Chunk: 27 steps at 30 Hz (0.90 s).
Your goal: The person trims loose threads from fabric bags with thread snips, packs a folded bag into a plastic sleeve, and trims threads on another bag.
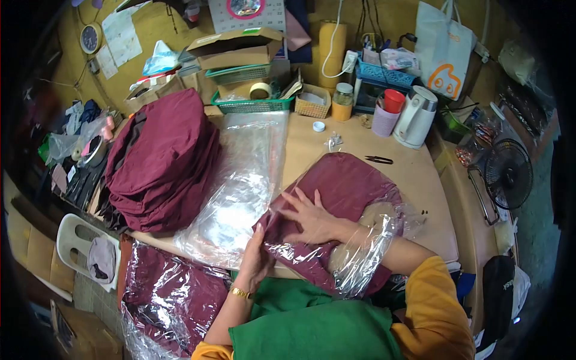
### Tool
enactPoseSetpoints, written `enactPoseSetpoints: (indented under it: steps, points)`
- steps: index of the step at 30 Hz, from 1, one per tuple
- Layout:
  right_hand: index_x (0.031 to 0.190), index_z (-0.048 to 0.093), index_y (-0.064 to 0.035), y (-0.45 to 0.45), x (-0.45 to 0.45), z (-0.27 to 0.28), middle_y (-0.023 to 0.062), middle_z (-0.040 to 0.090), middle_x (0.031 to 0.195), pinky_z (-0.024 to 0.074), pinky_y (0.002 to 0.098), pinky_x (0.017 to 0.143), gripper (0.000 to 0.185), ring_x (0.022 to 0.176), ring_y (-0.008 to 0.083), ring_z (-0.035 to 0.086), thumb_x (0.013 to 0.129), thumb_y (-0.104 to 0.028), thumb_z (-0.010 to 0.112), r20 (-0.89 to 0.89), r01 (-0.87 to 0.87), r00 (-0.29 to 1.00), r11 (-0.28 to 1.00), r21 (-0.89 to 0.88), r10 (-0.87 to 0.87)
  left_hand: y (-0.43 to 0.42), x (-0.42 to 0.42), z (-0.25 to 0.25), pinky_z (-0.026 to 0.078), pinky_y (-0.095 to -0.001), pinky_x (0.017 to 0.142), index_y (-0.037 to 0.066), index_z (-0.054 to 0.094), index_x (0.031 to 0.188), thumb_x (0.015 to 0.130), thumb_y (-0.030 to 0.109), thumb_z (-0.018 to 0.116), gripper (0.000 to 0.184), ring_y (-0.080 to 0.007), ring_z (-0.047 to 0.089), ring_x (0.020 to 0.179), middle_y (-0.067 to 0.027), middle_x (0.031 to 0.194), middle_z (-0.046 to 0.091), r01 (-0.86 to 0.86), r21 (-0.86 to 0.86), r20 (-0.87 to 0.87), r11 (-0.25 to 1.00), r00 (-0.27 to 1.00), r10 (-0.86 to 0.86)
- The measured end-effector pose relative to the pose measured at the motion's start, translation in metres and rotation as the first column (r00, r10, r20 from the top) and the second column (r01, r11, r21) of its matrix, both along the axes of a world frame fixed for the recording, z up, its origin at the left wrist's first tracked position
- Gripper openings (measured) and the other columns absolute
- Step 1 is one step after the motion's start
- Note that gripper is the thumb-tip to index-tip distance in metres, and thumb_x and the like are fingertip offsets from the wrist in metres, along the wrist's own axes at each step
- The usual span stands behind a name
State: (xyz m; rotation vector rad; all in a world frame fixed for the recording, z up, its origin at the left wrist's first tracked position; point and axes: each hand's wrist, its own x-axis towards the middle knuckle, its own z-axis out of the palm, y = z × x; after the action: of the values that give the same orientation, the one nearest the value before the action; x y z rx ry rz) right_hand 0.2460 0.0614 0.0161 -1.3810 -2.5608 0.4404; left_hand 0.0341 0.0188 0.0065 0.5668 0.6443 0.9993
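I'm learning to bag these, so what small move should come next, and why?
Probably ease the right hand back out of the clear, shiny plastic bag, with the left hand steadying the near-left corner. The film is bunched around the right forearm, while the maroon fabric piece already seems largely inside, beneath the right hand's spread fingers.

The folded maroon cloth bundle (339,171) looks matt and softly creased; the clear plastic bag (369,261) around it is glossy and crinkled. Flat transparent plastic sheets (249,174) shine smoothly, glaring white in places. The tall stack of maroon cloth (168,150) is matt, the brown worktop (426,192) smooth and dull, the gold-coloured metal wristband (242,293) shiny.
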Motion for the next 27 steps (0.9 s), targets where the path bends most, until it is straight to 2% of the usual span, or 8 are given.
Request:
enactPoseSetpoints:
  steps: [7, 9, 11, 15, 19, 22, 25, 27]
  points:
    - [0.143, 0.050, -0.0127, 0.010, 0.000, -0.015, 0.0240, 0.022, 0.159, 0.0104, 0.0721, 0.114, 0.081, 0.148, 0.0491, 0.012, 0.082, -0.063, 0.065, 0.110, -0.180, 0.977, 0.983, -0.037, 0.183, 0.000, 0.021, 0.002, 0.055, -0.0333, 0.088, -0.001, 0.055, 0.127, 0.092, 0.006, 0.067, 0.038, -0.0183, 0.065, 0.102, -0.0100, 0.119, 0.064, -0.173, 0.129, -0.172, 0.976, 0.966, 0.194]
    - [0.140, 0.054, -0.0139, 0.035, 0.025, -0.015, 0.0262, 0.023, 0.158, 0.0113, 0.0689, 0.115, 0.080, 0.148, 0.0496, 0.011, 0.081, -0.066, 0.066, -0.298, -0.221, 0.940, 0.961, -0.164, 0.165, -0.001, 0.016, -0.014, 0.056, -0.0316, 0.084, -0.002, 0.057, 0.124, 0.090, 0.000, 0.065, 0.035, -0.0177, 0.065, 0.098, -0.0105, 0.116, 0.065, -0.193, 0.094, -0.177, 0.977, 0.962, 0.208]
    - [0.148, 0.045, -0.0218, 0.049, 0.045, -0.016, 0.0258, 0.019, 0.160, 0.0079, 0.0718, 0.114, 0.083, 0.148, 0.0506, 0.009, 0.082, -0.071, 0.059, 0.172, 0.279, 0.926, 0.917, 0.285, -0.335, 0.001, 0.008, -0.033, 0.057, -0.0298, 0.077, -0.003, 0.056, 0.120, 0.089, -0.004, 0.062, 0.031, -0.0178, 0.067, 0.088, -0.0115, 0.109, 0.065, -0.163, -0.081, -0.217, 0.983, 0.966, 0.142]
    - [0.154, 0.036, -0.0281, 0.073, 0.083, -0.019, 0.0251, 0.011, 0.163, 0.0048, 0.0744, 0.112, 0.089, 0.149, 0.0512, 0.002, 0.082, -0.078, 0.053, 0.211, 0.445, 0.867, 0.892, 0.077, -0.451, -0.013, 0.024, -0.024, 0.058, -0.0311, 0.070, -0.005, 0.055, 0.119, 0.087, -0.004, 0.064, 0.033, -0.0180, 0.067, 0.076, -0.0098, 0.099, 0.067, -0.069, 0.162, -0.287, 0.984, 0.951, 0.114]
    - [0.157, 0.026, -0.0306, 0.073, 0.116, -0.010, 0.0220, -0.001, 0.165, 0.0025, 0.0722, 0.114, 0.088, 0.150, 0.0471, -0.007, 0.086, -0.077, 0.049, 0.315, 0.406, 0.871, 0.913, -0.027, -0.378, -0.030, 0.045, -0.014, 0.053, -0.0343, 0.095, -0.005, 0.047, 0.134, 0.085, -0.009, 0.065, 0.052, -0.0203, 0.065, 0.105, -0.0126, 0.118, 0.064, 0.159, 0.034, -0.146, 0.987, 0.977, -0.153]
    - [0.150, 0.039, -0.0198, 0.050, 0.130, -0.019, 0.0238, 0.021, 0.161, 0.0095, 0.0702, 0.115, 0.075, 0.150, 0.0440, 0.012, 0.089, -0.058, 0.061, 0.235, 0.317, 0.907, 0.934, 0.165, -0.350, -0.038, 0.050, -0.019, 0.050, -0.0343, 0.100, -0.003, 0.042, 0.139, 0.086, -0.009, 0.066, 0.059, -0.0196, 0.062, 0.112, -0.0124, 0.128, 0.060, 0.145, 0.004, -0.161, 0.989, 0.977, -0.142]
    - [0.095, 0.065, -0.0042, 0.008, 0.101, -0.022, 0.0163, 0.063, 0.108, 0.0440, 0.0493, 0.100, 0.022, 0.110, 0.0345, 0.062, 0.075, -0.006, 0.073, -0.296, 0.033, 0.951, 0.923, 0.384, 0.089, -0.032, 0.051, -0.021, 0.055, -0.0320, 0.089, 0.001, 0.047, 0.134, 0.089, -0.004, 0.068, 0.050, -0.0156, 0.065, 0.102, -0.0069, 0.122, 0.062, 0.091, 0.039, -0.009, 0.995, 0.996, -0.090]
    - [0.094, 0.066, -0.0047, -0.022, 0.070, -0.026, 0.0158, 0.064, 0.108, 0.0485, 0.0471, 0.096, 0.020, 0.108, 0.0355, 0.062, 0.075, -0.003, 0.072, -0.443, -0.109, 0.867, 0.955, 0.276, 0.227, -0.028, 0.050, -0.017, 0.057, -0.0312, 0.086, 0.001, 0.047, 0.133, 0.090, -0.005, 0.065, 0.047, -0.0162, 0.065, 0.106, -0.0078, 0.120, 0.063, 0.047, 0.033, 0.023, 0.998, 0.999, -0.048]
